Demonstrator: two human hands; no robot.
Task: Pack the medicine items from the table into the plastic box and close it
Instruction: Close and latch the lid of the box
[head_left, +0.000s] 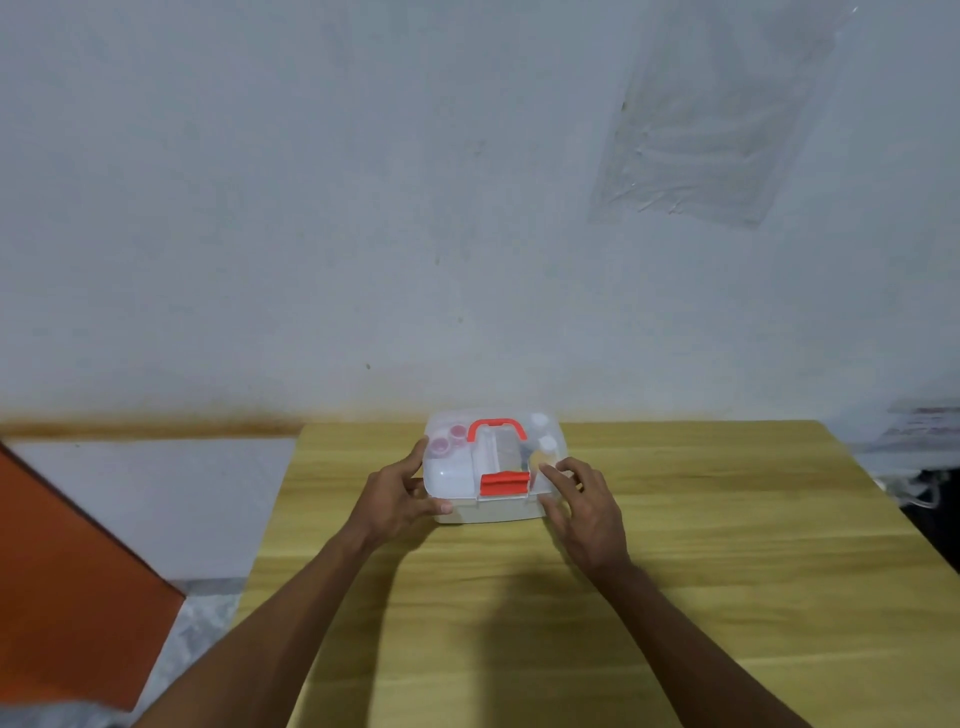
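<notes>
Head view: my left hand grips the box at its left. My right hand presses its right corner, fingers straight.

1. Bare left hand, long fingers, thumb tip in sight.
2. Bare right hand, back and knuckles in sight, fingers slim.
3. Left forearm bare up to the frame edge.
4. Right forearm likewise bare, lean, tapering to the wrist.
</notes>
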